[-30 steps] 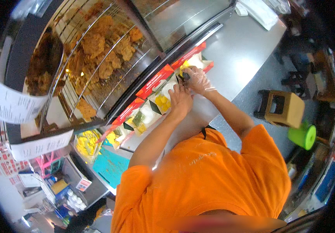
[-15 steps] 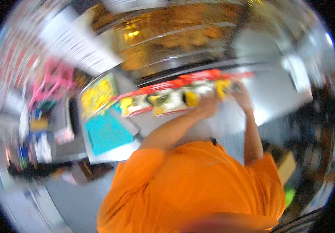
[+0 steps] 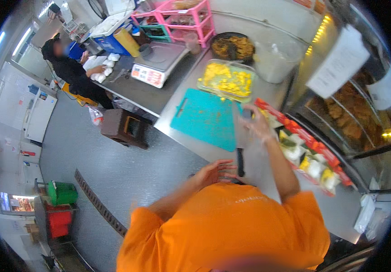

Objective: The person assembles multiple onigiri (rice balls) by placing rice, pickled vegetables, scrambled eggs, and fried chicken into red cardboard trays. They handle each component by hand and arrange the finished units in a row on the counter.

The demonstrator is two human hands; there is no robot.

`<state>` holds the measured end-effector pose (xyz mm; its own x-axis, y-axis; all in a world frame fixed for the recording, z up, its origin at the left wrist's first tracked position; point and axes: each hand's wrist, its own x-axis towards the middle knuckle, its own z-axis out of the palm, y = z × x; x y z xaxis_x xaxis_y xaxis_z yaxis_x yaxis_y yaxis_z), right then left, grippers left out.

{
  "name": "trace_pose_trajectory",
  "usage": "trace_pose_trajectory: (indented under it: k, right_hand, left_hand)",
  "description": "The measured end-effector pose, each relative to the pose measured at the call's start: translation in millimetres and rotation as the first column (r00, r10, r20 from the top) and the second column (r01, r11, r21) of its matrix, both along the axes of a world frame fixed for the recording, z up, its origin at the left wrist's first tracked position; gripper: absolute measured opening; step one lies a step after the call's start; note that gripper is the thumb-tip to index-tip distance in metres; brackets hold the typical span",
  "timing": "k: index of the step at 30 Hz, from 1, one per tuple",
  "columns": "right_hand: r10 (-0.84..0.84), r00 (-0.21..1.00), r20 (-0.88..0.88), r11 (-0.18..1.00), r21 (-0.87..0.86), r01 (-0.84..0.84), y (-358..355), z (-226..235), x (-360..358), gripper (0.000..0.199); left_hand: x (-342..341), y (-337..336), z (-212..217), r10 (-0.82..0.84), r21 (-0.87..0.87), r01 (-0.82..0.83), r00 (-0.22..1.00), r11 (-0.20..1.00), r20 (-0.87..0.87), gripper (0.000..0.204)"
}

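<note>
Left hand [image 3: 216,171] spread, empty, off the steel counter [image 3: 177,102] edge; right hand [image 3: 255,123] blurred beside teal plastic cutting board [image 3: 207,119], grip unreadable, dark knife-like object [image 3: 240,162] below.

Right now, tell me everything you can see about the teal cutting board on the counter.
The teal cutting board is a flat, plastic-looking rectangle with a slot handle near one short edge. It lies flat on the steel counter, beside a clear tray of yellow food pieces. Faint smears mark its surface; nothing sits on it. The right hand blurs just past its far corner; contact cannot be judged.
</note>
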<state>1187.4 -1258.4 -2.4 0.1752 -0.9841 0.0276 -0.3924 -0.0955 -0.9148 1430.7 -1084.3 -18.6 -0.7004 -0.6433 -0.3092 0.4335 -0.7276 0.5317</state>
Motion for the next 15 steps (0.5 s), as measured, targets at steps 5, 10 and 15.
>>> trace_pose_trajectory:
  k: [5,10,15]
  right_hand:
    - [-0.353,0.785,-0.509,0.935,-0.165,0.313,-142.9,-22.6,98.0,0.065]
    - [-0.438,0.686,-0.581,0.883,-0.134,0.450,-150.8,-33.0,153.1,0.084]
    - [-0.405,0.903,0.143,0.899,-0.116,0.422,-104.1,-20.9,218.1,0.089]
  left_hand:
    - [148.3,44.8,7.0,0.324,0.111,-0.330,0.944,0.938,0.067,0.071]
    - [253.4,41.5,10.2,0.377,0.154,-0.412,0.902,0.898,0.212,0.063]
    - [306.3,-59.7,-22.0,0.114,-0.064,-0.095,0.780,0.993,0.615,0.050]
